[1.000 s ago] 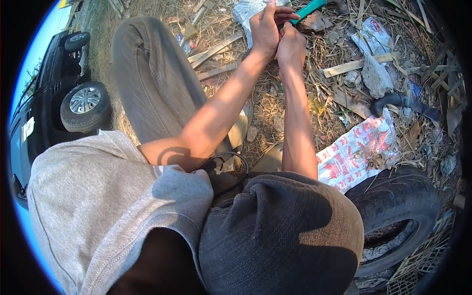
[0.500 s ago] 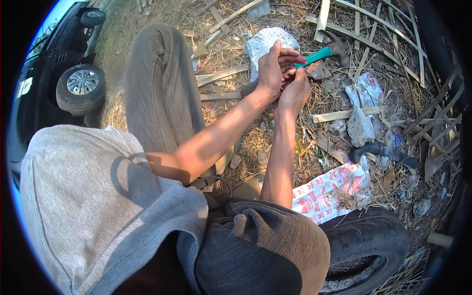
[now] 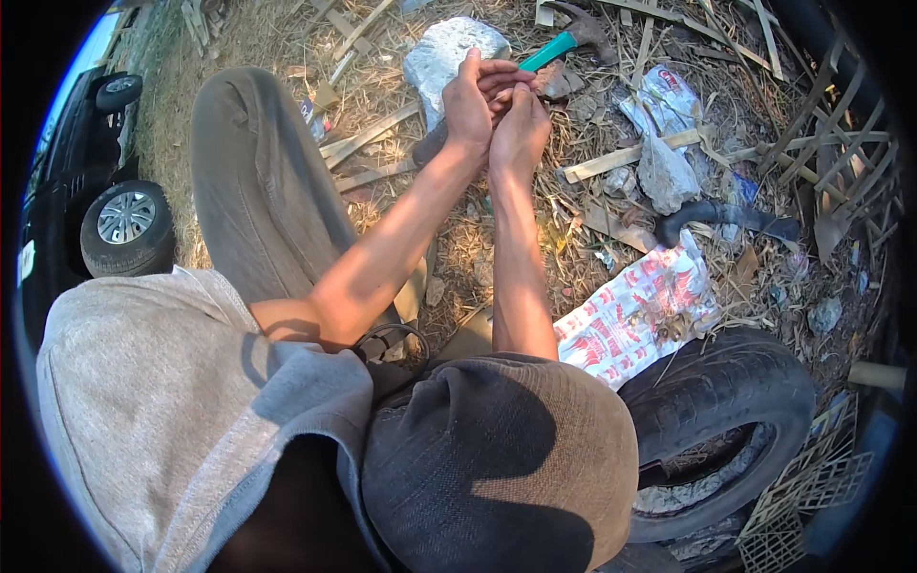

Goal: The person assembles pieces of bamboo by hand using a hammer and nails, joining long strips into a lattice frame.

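My left hand (image 3: 468, 110) and my right hand (image 3: 520, 129) meet above the ground at upper centre, fingertips touching. The left one is open, its fingers stretched to the right and a little bent. On my right hand the thumb presses toward closed fingers; whatever lies between them is hidden. Just past the fingertips lies a claw hammer (image 3: 550, 51) with a green handle and a rusty head. A pale, rough stone block (image 3: 449, 48) sits behind my left hand. Beside the hammer is a brown lump of stone or brick (image 3: 560, 81).
A red-and-white printed sheet (image 3: 626, 320) with small bits on it lies at right, against a tyre (image 3: 721, 411). Above it are a dark curved tool-like piece (image 3: 731, 218) and a crumpled plastic bag (image 3: 669, 110). Bamboo strips (image 3: 630, 156) litter the ground. A dark vehicle (image 3: 67, 181) stands at left.
The view has shifted, so hands, hammer and stone appear further up and left. My hands stay together beside the hammer, with little change in their pose.
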